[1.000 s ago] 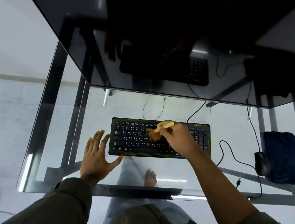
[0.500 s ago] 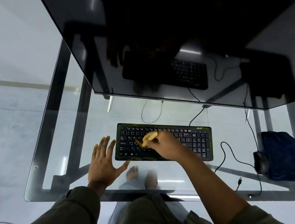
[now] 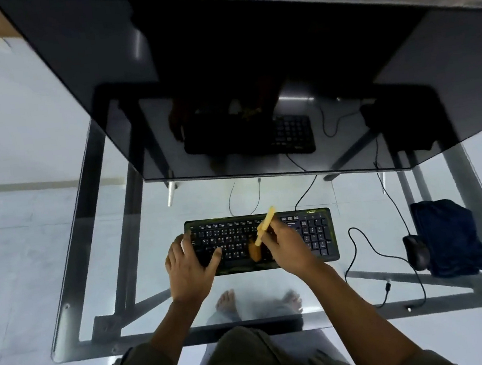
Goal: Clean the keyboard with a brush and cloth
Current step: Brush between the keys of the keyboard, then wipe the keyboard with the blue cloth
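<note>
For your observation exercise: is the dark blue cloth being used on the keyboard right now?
No, the cloth lies untouched beside the mouse, while the right hand holds the brush over the keyboard.

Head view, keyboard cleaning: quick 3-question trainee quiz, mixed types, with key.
1. True or false: the right hand holds the brush over the keyboard.
2. The left hand is: A) lifting the cloth; B) resting on the keyboard's left end; C) on the mouse.
3. Fill in: the cloth lies beside the ____.

Key: 1 true; 2 B; 3 mouse.
</note>
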Action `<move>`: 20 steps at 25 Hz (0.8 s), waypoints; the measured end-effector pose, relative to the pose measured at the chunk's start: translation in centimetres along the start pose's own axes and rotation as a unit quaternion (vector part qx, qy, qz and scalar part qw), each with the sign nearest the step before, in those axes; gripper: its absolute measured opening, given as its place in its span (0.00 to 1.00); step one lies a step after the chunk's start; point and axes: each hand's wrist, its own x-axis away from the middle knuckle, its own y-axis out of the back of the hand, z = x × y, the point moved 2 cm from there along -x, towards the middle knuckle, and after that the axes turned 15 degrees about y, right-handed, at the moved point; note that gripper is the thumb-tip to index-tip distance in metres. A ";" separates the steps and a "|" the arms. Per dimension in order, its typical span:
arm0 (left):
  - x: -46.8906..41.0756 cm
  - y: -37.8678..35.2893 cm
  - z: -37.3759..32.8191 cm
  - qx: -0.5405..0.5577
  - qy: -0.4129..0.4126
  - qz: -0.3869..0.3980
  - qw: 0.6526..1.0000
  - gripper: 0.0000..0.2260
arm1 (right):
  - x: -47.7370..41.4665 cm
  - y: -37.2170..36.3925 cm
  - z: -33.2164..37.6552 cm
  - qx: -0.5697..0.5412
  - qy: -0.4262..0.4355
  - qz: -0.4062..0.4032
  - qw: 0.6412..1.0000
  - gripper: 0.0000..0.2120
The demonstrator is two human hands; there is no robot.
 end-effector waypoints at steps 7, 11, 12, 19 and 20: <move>2.4 -4.2 -12.1 -0.008 -0.061 -0.006 0.998 0.33 | 5.1 10.6 -8.0 0.039 -0.090 -0.160 0.982 0.05; 6.4 -9.5 -22.3 0.038 -0.151 0.067 0.985 0.29 | 10.1 17.8 -15.8 0.021 -0.202 -0.206 0.957 0.04; 7.5 -11.2 -24.6 0.045 -0.158 0.106 0.981 0.27 | 10.9 18.9 -17.5 0.013 -0.233 -0.199 0.952 0.05; 15.8 -21.2 -35.4 0.056 -0.127 0.253 0.957 0.18 | 13.2 22.0 -24.6 -0.031 -0.252 -0.182 0.950 0.05; 16.6 -22.1 -36.4 0.059 -0.123 0.258 0.956 0.18 | 13.6 22.5 -25.1 -0.030 -0.243 -0.196 0.950 0.05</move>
